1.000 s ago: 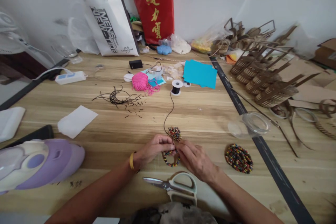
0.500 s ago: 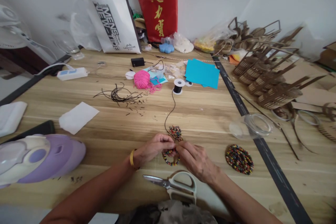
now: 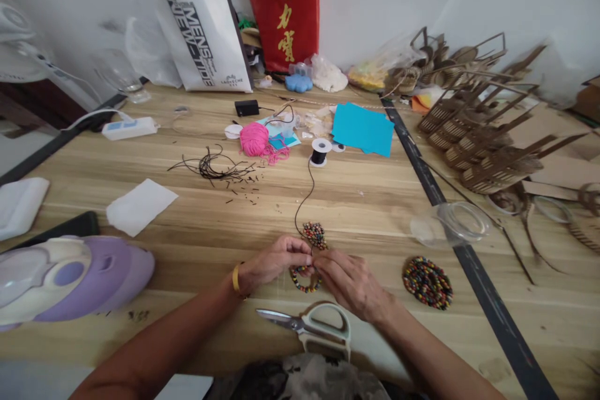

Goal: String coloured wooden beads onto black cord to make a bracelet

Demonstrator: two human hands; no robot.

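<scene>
A small ring of colourful beads, a beaded bracelet [image 3: 305,288], hangs below the fingertips of both hands. My left hand [image 3: 280,257] pinches at its top from the left, and my right hand [image 3: 347,280] pinches close beside it from the right. The exact grip at the fingertips is hidden. Black cord [image 3: 307,194] runs from a white spool [image 3: 320,153] down to the fingers. Just beyond the hands lies a small heap of loose beads [image 3: 315,233]. Scissors [image 3: 309,327] with pale handles rest slightly open in front of me.
A coil of beaded strands [image 3: 427,283] lies to the right, near a clear plastic container [image 3: 450,225]. Cut black cords [image 3: 213,165], pink yarn [image 3: 254,140] and blue sheets [image 3: 363,129] lie farther back. Woven baskets [image 3: 487,162] crowd the right; a purple-and-white appliance [image 3: 94,278] stands left.
The hands and bracelet hold almost the same place, with the fingers shifting only slightly. The whole view has tilted a little.
</scene>
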